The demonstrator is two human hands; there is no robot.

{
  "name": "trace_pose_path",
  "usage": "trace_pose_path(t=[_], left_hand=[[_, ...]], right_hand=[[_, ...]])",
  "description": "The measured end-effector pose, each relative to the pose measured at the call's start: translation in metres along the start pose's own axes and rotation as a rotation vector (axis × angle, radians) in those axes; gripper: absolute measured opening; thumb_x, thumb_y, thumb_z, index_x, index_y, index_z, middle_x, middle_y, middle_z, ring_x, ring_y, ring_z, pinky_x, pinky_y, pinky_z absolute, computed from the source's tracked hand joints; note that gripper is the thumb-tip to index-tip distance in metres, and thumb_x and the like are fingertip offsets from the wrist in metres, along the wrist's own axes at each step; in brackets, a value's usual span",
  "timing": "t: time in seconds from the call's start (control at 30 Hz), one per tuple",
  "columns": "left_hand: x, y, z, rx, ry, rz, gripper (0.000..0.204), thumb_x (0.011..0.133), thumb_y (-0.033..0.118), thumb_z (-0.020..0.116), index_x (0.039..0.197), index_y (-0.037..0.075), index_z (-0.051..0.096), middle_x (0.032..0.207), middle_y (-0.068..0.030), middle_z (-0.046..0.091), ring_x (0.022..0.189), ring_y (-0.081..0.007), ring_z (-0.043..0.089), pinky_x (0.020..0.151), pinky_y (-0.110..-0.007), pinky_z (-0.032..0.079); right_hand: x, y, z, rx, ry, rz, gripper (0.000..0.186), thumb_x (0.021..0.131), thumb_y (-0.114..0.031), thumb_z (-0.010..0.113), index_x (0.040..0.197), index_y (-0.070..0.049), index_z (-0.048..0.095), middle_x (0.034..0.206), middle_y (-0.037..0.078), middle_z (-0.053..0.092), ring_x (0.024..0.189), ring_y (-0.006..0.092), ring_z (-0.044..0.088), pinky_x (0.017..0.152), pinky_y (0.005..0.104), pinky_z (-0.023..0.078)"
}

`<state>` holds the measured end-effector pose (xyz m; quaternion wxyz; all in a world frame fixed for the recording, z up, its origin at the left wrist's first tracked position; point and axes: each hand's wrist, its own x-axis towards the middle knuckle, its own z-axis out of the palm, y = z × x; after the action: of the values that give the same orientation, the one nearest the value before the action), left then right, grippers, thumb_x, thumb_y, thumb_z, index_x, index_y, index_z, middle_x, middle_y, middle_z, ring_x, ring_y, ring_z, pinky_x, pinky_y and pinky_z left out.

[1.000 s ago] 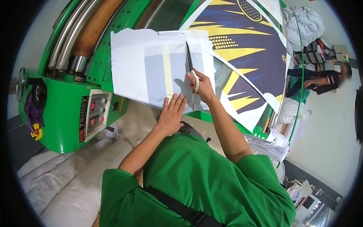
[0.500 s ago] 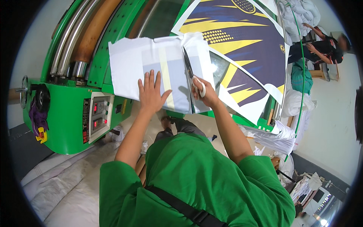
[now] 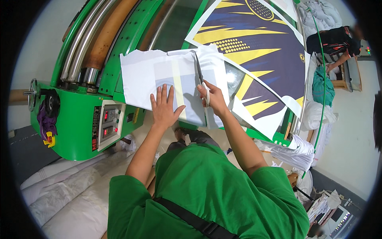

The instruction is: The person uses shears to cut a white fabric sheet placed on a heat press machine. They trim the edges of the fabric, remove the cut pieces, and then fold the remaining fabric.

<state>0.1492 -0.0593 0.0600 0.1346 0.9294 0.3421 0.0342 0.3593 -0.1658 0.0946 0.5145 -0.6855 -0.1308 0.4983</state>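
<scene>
A white fabric piece (image 3: 137,75), with a grey-blue area and pale yellow strip showing on it, lies over the green machine's front. My left hand (image 3: 165,109) rests on it, fingers spread, left of the strip. My right hand (image 3: 211,97) grips white-handled scissors (image 3: 199,67) on the fabric's right part, their dark blades pointing toward its far edge. Whether the blades are open is hard to tell. Just right of the fabric lies a printed navy and yellow sheet (image 3: 274,55) with white borders.
The machine (image 3: 69,131) has steel and wooden rollers (image 3: 97,44), a control panel (image 3: 109,123) and a hand wheel (image 3: 32,95). A co-worker (image 3: 334,40) bends at the right, a hand at a teal cloth (image 3: 322,85). Long white rolls (image 3: 75,195) lie at lower left.
My left hand has shifted left along the fabric and spread its fingers. The fabric and scissors appear slightly lower in the picture. The co-worker has changed position, reaching down.
</scene>
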Motion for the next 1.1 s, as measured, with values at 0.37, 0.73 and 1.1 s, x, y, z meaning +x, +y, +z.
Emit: trace_pose_path(t=[0.37,0.73,1.1], left_hand=[[-0.001,0.002,-0.002,0.03,-0.014,-0.003,0.09,0.093,0.063,0.053,0.158,0.006,0.028,0.165,-0.0212,0.022,0.153,-0.0398,0.015,0.12,-0.063,0.008],[0.0,0.002,-0.002,0.024,-0.026,-0.02,0.09,0.093,0.065,0.051,0.159,0.008,0.028,0.165,-0.0189,0.023,0.154,-0.0367,0.013,0.121,-0.061,0.005],[-0.001,0.001,-0.003,0.021,-0.018,0.001,0.091,0.093,0.064,0.052,0.159,0.005,0.027,0.165,-0.0207,0.02,0.154,-0.0394,0.013,0.12,-0.063,0.008]], right_hand=[[0.01,-0.015,0.016,-0.112,0.084,-0.014,0.088,0.085,-0.046,0.081,0.149,0.003,0.045,0.068,-0.001,0.051,0.049,0.0079,0.048,0.043,0.0251,0.04],[0.014,-0.012,0.016,-0.15,0.065,-0.036,0.083,0.088,-0.039,0.08,0.148,0.006,0.043,0.066,-0.002,0.051,0.05,0.0071,0.047,0.044,0.0251,0.041],[0.02,-0.021,0.008,-0.039,0.03,-0.009,0.087,0.086,-0.047,0.079,0.148,0.004,0.045,0.07,0.0,0.053,0.052,0.0088,0.05,0.046,0.0258,0.042]])
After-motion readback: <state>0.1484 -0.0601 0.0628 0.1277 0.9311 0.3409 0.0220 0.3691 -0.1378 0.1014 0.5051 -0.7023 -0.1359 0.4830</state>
